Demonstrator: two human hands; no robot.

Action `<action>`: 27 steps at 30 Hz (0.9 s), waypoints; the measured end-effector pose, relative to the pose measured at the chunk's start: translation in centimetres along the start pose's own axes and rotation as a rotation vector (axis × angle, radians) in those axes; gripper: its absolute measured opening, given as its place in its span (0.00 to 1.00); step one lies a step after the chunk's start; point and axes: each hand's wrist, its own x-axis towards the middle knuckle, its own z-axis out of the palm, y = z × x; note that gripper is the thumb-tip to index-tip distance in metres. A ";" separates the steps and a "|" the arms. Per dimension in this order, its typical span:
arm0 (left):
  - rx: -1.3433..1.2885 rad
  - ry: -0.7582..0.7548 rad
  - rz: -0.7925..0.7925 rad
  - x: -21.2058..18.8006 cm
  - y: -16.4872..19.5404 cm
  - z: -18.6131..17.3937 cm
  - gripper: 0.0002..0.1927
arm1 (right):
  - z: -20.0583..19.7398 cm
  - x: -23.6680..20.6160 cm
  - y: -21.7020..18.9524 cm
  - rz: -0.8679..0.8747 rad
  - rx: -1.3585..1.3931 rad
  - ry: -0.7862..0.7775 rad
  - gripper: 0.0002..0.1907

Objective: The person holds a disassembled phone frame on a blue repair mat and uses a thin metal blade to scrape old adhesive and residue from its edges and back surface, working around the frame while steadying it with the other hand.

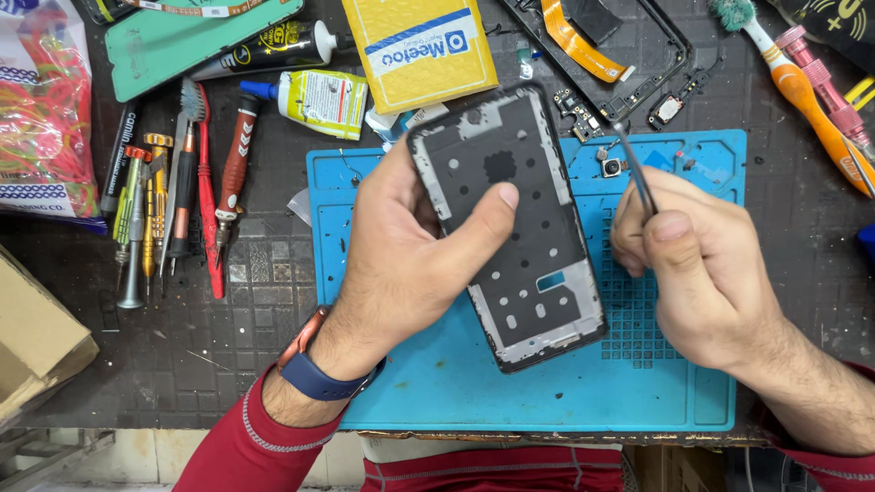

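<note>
Item one: my left hand (401, 264) grips the phone frame (510, 228), tilted above the blue mat (437, 383). Item two: my right hand (702, 264) pinches tweezers (635, 169), tips near a small camera module (611, 167) at the mat's far edge.

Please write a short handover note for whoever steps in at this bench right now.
Left hand: holds the phone frame tilted above the blue mat, thumb across its inner face.
Right hand: fingers pinch tweezers, tip near the frame's upper right edge.
Done: the frame looks stripped; small parts lie on the mat's top edge, and a second frame with a flex cable lies behind.
Left: cannot tell from this view.
Screwdrivers lie at left.
</note>
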 end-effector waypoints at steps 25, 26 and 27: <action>0.064 0.169 0.089 0.3 -0.8 -1.0 0.14 | 1.1 -0.2 -0.7 -0.156 -0.346 0.235 0.15; 0.104 0.185 0.119 0.3 -0.7 -1.1 0.13 | 1.0 -0.2 -1.0 -0.240 -0.450 0.215 0.10; 0.115 0.191 0.138 0.2 -0.6 -1.1 0.12 | 1.1 -0.2 -1.2 -0.297 -0.514 0.187 0.09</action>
